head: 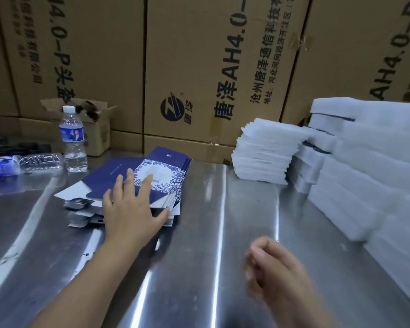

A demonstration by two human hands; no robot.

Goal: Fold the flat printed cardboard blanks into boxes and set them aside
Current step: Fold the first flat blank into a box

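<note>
Stack of flat printed blanks: lies on the steel table, left of centre, navy and floral faces up, edges fanned unevenly at the near left corner.

Left hand: palm down on the stack's near part, fingers straight and spread across the top blank, thumb out along the near right edge. Forearm extended from the lower left.

Right hand: over bare table at lower right, well apart from the stack, motion-blurred, fingers loosely curled, nothing seen in them.

White foam sheets: stacked at the right.

Upright water bottle, with another bottle lying on its side: far left.

Brown cartons: line the back.
</note>
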